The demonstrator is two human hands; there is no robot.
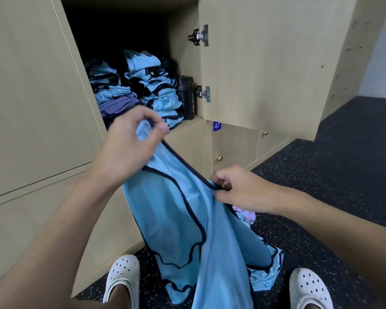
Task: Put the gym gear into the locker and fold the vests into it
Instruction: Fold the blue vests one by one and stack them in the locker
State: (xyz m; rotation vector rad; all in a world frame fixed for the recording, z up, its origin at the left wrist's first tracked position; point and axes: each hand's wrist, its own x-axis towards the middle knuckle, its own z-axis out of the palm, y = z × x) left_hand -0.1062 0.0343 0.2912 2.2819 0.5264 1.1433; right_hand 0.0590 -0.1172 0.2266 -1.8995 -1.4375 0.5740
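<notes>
A light blue vest (176, 219) with dark trim hangs unfolded in front of me, down to my feet. My left hand (129, 148) pinches its upper strap just below the locker opening. My right hand (236, 190) grips the trimmed edge lower and to the right. The open locker (187, 128) holds two stacks of folded blue vests (154, 85), with purple ones (118, 103) low in the left stack. A black sport bottle (186, 97) stands upright at the locker's right wall.
The locker door (265, 63) stands open to the right. More blue and lilac vests (263, 259) lie on the dark speckled floor (321, 175) near my right foot. Closed locker doors with small knobs sit below, one numbered 47 (217, 126). My white clogs (123, 279) stand below.
</notes>
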